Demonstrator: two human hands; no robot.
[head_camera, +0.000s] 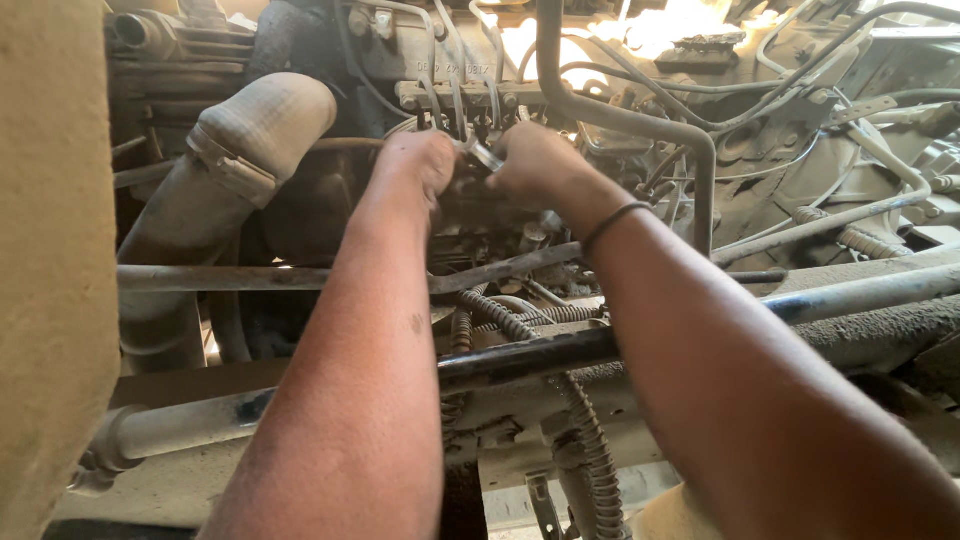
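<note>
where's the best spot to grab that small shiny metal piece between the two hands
Probably by its round body, pinched from the near side, toward the camera. The small shiny metal piece sits tight among thin metal lines on the engine, which crowd it from above and behind, so only the near side looks open. The left hand and right hand already close on it from there; the exact grip is hidden.
</note>
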